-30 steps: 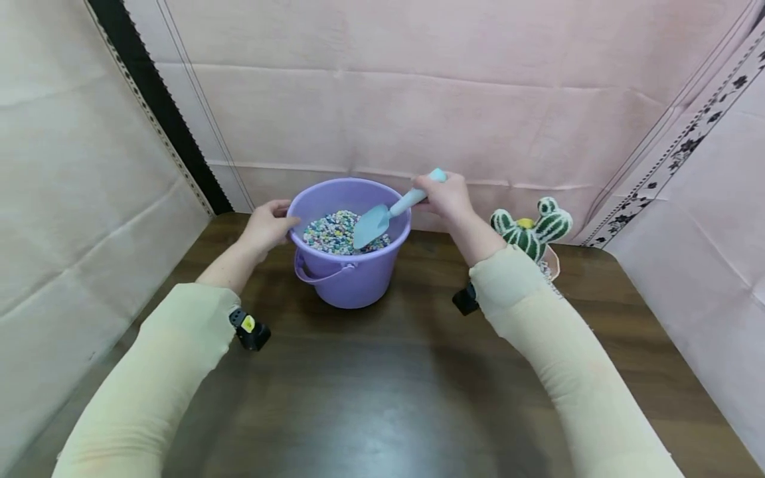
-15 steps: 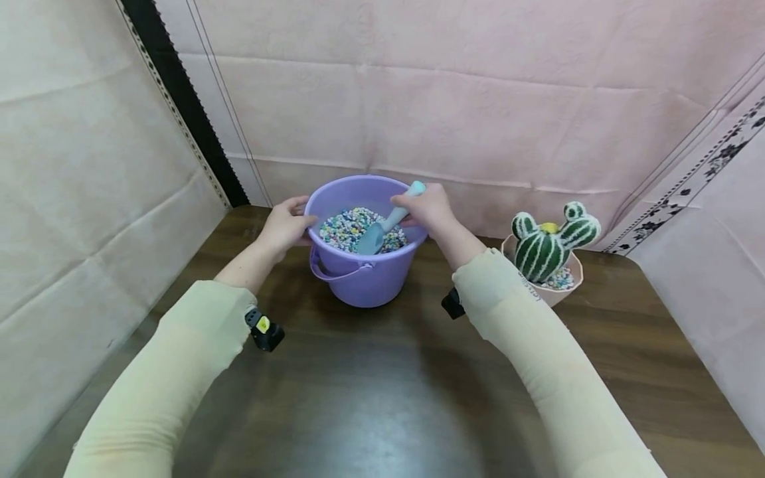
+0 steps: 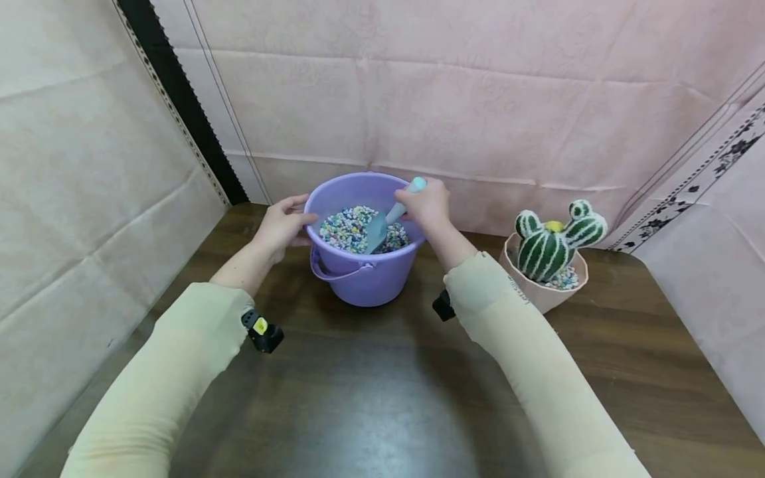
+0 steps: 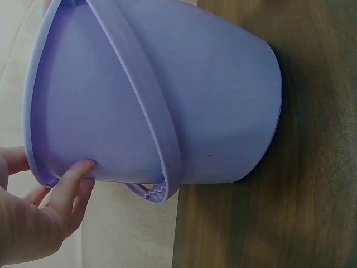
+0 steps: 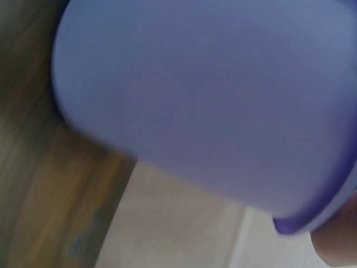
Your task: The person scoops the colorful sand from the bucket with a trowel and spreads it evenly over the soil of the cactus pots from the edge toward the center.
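Note:
A purple bucket (image 3: 373, 282) stands upright on the table, part-filled with small multicoloured pellets (image 3: 346, 228). My left hand (image 3: 277, 229) holds its left rim, thumb over the edge and fingers against the outer wall; that hand (image 4: 39, 218) also shows in the left wrist view. With my right hand (image 3: 429, 204) I grip the handle of a light blue hand trowel (image 3: 378, 229) over the right rim. The trowel's blade points down into the pellets, its tip hidden among them. In the right wrist view the bucket's wall (image 5: 195, 95) fills most of the picture.
Right of the bucket, behind my right forearm, a knitted green cactus (image 3: 544, 253) stands in a pale pink pot (image 3: 540, 299) with similar pellets. Pale cloth hangs behind and at both sides of the dark wooden table (image 3: 335, 385).
My right hand has moved left and lowered the trowel from above the pellets until its blade tip is in them. The left hand keeps its hold on the rim. The view has shifted slightly.

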Available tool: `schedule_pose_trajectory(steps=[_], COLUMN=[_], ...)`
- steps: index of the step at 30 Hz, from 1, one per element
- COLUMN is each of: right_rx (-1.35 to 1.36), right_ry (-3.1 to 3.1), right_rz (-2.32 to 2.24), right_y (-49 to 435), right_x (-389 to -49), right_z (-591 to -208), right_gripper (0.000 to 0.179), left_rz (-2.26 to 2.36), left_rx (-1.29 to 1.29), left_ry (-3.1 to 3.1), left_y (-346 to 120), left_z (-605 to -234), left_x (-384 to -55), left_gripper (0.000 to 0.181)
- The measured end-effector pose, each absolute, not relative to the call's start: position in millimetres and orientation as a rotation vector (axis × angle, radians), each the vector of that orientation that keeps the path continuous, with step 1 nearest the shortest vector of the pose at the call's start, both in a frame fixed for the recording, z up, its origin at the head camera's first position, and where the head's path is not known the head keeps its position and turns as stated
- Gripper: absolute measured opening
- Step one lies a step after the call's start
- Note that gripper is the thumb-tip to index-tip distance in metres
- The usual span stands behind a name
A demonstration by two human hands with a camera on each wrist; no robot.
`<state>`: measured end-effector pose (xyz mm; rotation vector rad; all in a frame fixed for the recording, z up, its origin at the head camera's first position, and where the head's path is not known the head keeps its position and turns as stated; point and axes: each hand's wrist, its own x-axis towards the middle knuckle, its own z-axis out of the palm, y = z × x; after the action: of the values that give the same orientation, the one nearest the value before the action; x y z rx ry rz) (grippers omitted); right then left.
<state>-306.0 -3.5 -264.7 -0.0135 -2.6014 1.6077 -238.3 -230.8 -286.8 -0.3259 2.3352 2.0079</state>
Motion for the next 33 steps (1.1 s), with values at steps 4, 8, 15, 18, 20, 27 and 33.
schedule_pose_trajectory(steps=[4,8,15,18,20,27,33], right_rx=[0.007,0.031,-0.056,-0.057,-0.052,-0.121,-0.146], right_ry=[-2.608,-2.655,-2.631,-2.571,-2.504,-2.295,-2.201], right_rz=[1.666,1.719,1.765,1.86,1.962,2.239,2.329], right_y=[-13.2,-18.8,-18.7,-18.7,-20.1,-20.8,-21.8], right_x=[-304.7,-301.1,-296.2,-295.9,-295.8,-292.3,-290.8], right_z=[-267.0,-267.5,-267.1,-267.1,-268.1,-267.7,-268.6], right_gripper=[0.018,0.018,0.017,0.014,0.008,0.007,0.008], left_rz=[2.01,2.003,1.984,1.993,1.996,1.987,1.982], left_rx=[-0.341,-0.351,-0.365,-0.365,-0.366,-0.366,-0.38], left_ry=[2.343,2.375,2.386,2.385,2.387,2.398,2.407], left_y=[-229.7,-229.0,-228.3,-228.2,-228.3,-225.0,-225.0], left_z=[-286.6,-286.7,-287.7,-286.9,-286.0,-284.8,-284.8], left_x=[-236.8,-235.5,-235.9,-237.2,-236.9,-235.7,-236.9], left_gripper=[0.059,0.059,0.058,0.058,0.058,0.057,0.057])
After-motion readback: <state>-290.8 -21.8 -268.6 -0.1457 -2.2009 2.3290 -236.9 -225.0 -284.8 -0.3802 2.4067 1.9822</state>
